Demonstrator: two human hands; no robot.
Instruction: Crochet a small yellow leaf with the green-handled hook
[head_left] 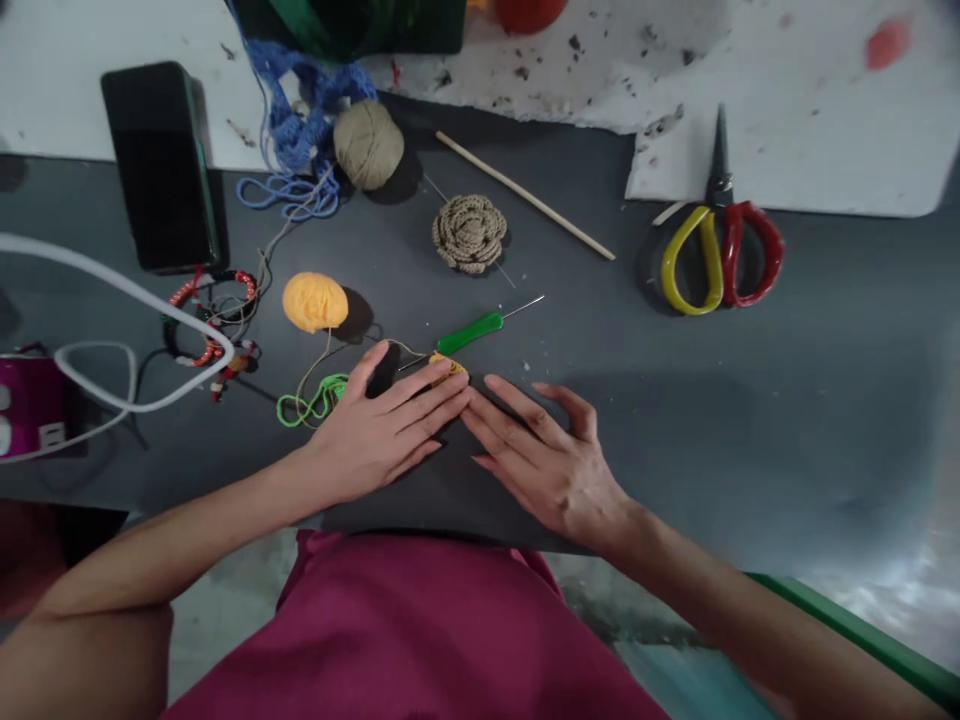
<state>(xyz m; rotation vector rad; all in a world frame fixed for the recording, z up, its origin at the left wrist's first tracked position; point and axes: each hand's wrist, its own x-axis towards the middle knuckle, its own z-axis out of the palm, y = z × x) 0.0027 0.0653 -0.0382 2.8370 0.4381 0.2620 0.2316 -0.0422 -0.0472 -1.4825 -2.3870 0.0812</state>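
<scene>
My left hand [394, 425] lies flat on the dark table, fingers stretched out, its fingertips over a small yellow crochet piece [448, 368] that is mostly covered. My right hand [551, 450] rests palm down with fingers apart, its fingertips meeting those of the left. A crochet hook with a green handle [471, 333] lies just beyond the piece, held by neither hand. Left of it sits a yellow yarn ball [315, 302], its strand running toward my left hand. Bright green yarn [313, 402] lies partly under my left wrist and thumb.
Beyond are a beige crocheted flower [470, 234], a wooden stick [525, 195], a beige yarn ball [368, 145] and blue yarn [292, 120]. Scissors [721, 240] lie at right. A phone [160, 167], a beaded bracelet [184, 320] and a white cable [112, 270] are at left.
</scene>
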